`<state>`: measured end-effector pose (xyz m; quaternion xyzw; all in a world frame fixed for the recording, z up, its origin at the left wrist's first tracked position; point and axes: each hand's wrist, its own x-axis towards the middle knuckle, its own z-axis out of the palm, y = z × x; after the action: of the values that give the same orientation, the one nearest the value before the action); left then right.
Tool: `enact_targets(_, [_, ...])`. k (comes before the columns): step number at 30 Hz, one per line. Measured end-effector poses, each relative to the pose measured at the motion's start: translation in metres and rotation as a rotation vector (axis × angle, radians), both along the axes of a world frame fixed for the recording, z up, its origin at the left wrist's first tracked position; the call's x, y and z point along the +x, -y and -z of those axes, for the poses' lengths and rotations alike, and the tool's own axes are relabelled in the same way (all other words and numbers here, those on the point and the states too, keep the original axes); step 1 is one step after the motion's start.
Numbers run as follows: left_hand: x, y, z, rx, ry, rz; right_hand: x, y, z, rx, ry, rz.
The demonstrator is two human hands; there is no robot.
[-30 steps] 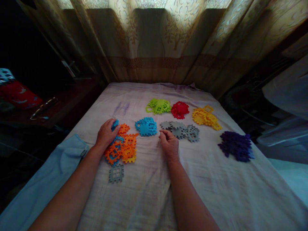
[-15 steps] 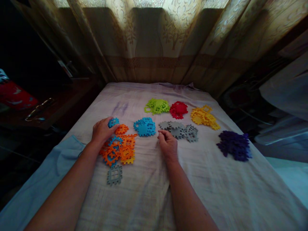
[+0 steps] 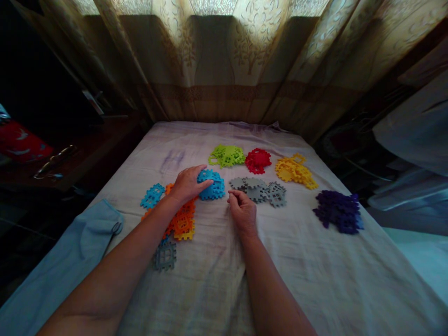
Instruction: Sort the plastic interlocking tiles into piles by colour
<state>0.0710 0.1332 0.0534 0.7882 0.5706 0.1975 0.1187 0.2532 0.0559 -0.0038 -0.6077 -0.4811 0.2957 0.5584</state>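
My left hand (image 3: 188, 185) reaches across to the blue pile (image 3: 212, 186); its fingers and thumb close on a blue interlocking tile at the pile's left edge. Under that forearm lies a mixed heap of orange tiles (image 3: 182, 221). A single blue tile (image 3: 152, 196) lies to the heap's left, and a grey tile (image 3: 164, 255) lies below it. My right hand (image 3: 241, 209) rests on the sheet in a loose fist, with nothing visible in it. It sits just in front of the grey pile (image 3: 261, 190).
Sorted piles lie further back on the pale bedsheet (image 3: 217, 280): green (image 3: 227, 155), red (image 3: 258, 160), yellow (image 3: 294, 171) and purple (image 3: 338, 211). A light blue cloth (image 3: 82, 242) covers the bed's left edge. Curtains hang behind, and dark furniture stands at the left.
My left hand lifted a blue tile from the mixed heap and carried it right to the blue pile, uncovering a blue tile left of the heap. My right hand stayed still.
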Motion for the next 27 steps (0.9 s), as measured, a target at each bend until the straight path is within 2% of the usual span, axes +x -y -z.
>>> enact_targets(5, [0.014, -0.008, 0.006, -0.009, -0.024, 0.035, -0.001, 0.000, -0.001, -0.014, -0.004, 0.006])
enact_targets(10, [0.007, -0.008, 0.016, 0.009, -0.013, 0.067, -0.001, 0.000, 0.000, -0.006, -0.007, 0.008])
enact_targets(13, [-0.011, -0.003, 0.020, 0.002, -0.006, 0.023, -0.001, 0.000, 0.000, -0.008, -0.001, 0.008])
enact_targets(18, [-0.057, 0.017, 0.018, -0.007, -0.044, -0.137, 0.000, 0.000, 0.000, 0.000, 0.012, -0.006])
enact_targets(23, [-0.104, 0.039, 0.014, -0.056, -0.203, -0.330, 0.001, 0.000, 0.000, -0.005, 0.014, -0.023])
enact_targets(27, [-0.123, 0.051, 0.011, -0.157, -0.329, -0.400, 0.001, 0.001, 0.000, -0.007, 0.023, -0.029])
